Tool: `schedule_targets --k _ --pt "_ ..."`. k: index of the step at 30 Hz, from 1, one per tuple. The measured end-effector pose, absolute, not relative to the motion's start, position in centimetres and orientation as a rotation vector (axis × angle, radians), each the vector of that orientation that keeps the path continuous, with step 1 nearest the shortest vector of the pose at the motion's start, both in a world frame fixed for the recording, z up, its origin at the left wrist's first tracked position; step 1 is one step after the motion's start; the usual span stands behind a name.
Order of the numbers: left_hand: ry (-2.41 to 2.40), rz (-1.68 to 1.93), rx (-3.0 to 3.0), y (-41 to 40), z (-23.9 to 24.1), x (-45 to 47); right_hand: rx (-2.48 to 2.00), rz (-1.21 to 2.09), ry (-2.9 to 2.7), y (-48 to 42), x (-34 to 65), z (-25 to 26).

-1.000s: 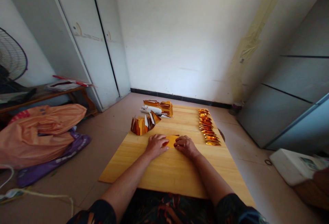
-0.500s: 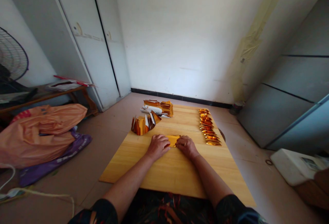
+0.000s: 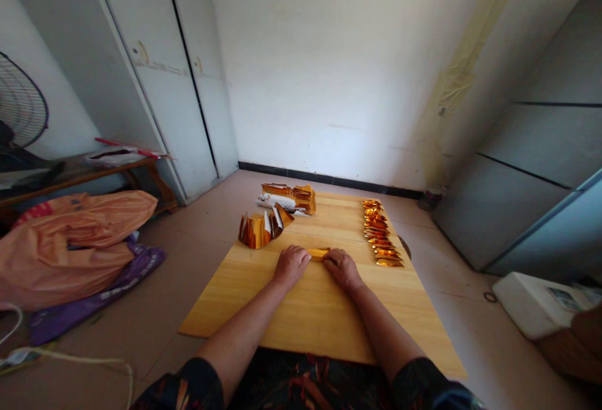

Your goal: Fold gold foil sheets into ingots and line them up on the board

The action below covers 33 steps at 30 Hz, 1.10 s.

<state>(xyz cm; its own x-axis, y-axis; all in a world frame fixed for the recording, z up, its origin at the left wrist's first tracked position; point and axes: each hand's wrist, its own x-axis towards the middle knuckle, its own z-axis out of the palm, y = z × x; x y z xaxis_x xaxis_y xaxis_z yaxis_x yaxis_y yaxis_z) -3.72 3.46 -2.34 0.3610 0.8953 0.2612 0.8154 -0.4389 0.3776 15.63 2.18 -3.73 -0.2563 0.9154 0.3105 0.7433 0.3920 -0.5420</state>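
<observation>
Lying at the lower left of the frame, a crumpled orange plastic bag (image 3: 79,241) partly covers a purple plastic bag (image 3: 106,297). Left of centre, a fanned stack of gold-and-white paper sheets (image 3: 258,231) stands on the pale wooden table (image 3: 320,316). At centre, the left hand (image 3: 291,266) grips one end of a narrow gold foil paper strip (image 3: 318,253), the right hand (image 3: 344,267) the other, both hiding its ends. Farther right runs a row of shiny folded gold pieces (image 3: 377,232); a white box (image 3: 536,303) sits lower right.
</observation>
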Motion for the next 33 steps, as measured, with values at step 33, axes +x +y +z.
schedule_targets --k 33 --pt "1.966 0.251 2.310 5.1 -1.7 -1.8 -2.242 0.335 -2.034 4.7 12.9 0.1"
